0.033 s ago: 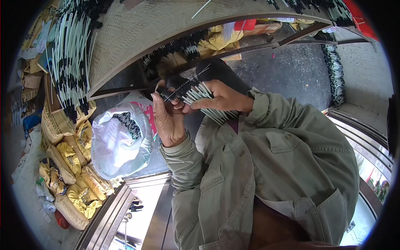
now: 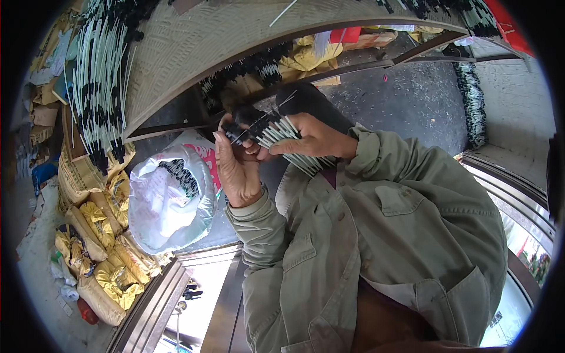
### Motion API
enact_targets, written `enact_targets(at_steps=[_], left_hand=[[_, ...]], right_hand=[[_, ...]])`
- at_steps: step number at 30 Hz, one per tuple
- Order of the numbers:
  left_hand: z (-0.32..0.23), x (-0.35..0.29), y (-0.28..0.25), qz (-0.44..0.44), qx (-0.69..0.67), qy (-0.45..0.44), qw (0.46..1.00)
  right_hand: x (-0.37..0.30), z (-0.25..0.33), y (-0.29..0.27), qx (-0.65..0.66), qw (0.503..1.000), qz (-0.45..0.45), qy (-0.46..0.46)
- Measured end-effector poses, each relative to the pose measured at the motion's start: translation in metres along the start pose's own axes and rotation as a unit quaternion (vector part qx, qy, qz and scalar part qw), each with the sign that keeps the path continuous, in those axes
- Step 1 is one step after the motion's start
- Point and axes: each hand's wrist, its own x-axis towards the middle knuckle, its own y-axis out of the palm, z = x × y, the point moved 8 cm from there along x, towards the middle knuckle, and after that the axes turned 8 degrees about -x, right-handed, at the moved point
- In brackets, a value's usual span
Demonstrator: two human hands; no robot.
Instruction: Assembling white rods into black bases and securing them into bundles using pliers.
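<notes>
In front of my chest, my right hand (image 2: 315,135) is closed around a bundle of thin pale sticks with black ends (image 2: 285,130). The sticks fan out on both sides of the thumb. My left hand (image 2: 240,173) faces the bundle from the left, its palm partly showing. Its thumb and fingertips are closed on small black pieces (image 2: 233,134) at the bundle's black end. A thin dark rod slants up past the bundle. The exact grip of the left fingertips is partly hidden by the dark pieces.
A white plastic-lined sack (image 2: 144,203) with black-and-white pieces inside stands left of my left forearm. Beyond my hands runs the table's curved edge (image 2: 194,79), with pale-and-black sticks (image 2: 103,70) heaped at its left. Yellow-brown packages (image 2: 109,253) lie at lower left.
</notes>
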Motion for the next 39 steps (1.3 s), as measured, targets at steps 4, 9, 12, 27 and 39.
enact_targets(at_steps=[4,9,12,27,39], left_hand=[[0.001,0.001,-0.012,-0.046,0.027,0.009,0.999],[-0.001,-0.005,-0.007,-0.064,0.005,0.032,0.997],[-0.003,-0.005,-0.011,-0.064,0.033,0.038,0.997],[-0.016,-0.032,0.007,-0.049,0.09,0.197,0.975],[-0.024,-0.046,0.031,0.02,0.254,0.191,0.948]], right_hand=[[-0.001,0.004,0.001,0.013,1.0,-0.017,0.002],[-0.002,0.002,0.002,-0.051,0.999,-0.003,-0.001],[-0.001,-0.004,0.003,-0.057,0.998,-0.006,0.0],[-0.001,-0.003,0.003,-0.127,0.991,-0.034,-0.007],[-0.006,-0.005,0.006,-0.077,0.997,-0.014,0.004]])
